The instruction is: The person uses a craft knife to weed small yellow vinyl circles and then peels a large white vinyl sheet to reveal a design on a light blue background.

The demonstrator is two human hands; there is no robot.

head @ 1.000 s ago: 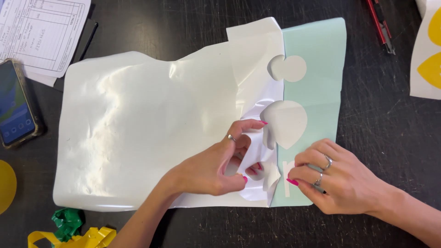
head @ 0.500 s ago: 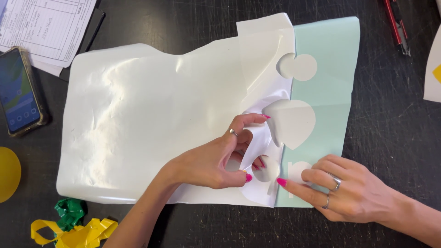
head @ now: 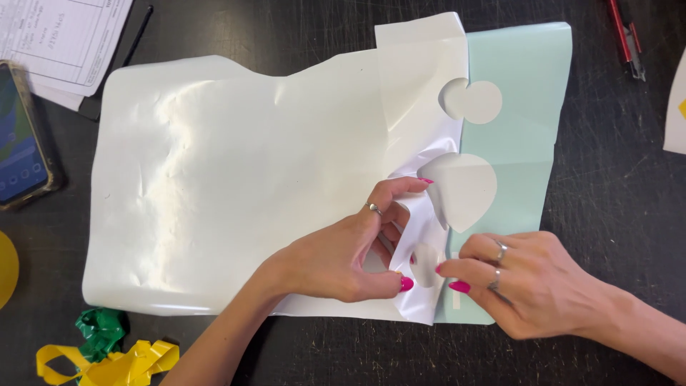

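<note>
A large glossy white vinyl sheet (head: 236, 179) lies across a dark table, partly peeled off a pale green backing sheet (head: 518, 121). Two white cut shapes stay stuck on the backing: a round one (head: 480, 101) and a bigger teardrop one (head: 464, 189). My left hand (head: 343, 250) pinches the peeled white edge (head: 421, 236) near the sheet's lower right. My right hand (head: 529, 282) presses its fingertips on the backing just right of that edge, beside a small white cut piece (head: 427, 264).
A phone (head: 21, 139) lies at the left edge, with printed papers (head: 61, 36) and a black pen (head: 136, 28) above it. Green and yellow vinyl scraps (head: 107, 350) sit bottom left. A red-handled tool (head: 627, 36) lies top right, and a white sheet corner (head: 675, 107) at the right edge.
The view shifted slightly. My right hand has slid left toward the peeled edge, and my left hand keeps its pinch, the white vinyl lifted a little more off the backing.
</note>
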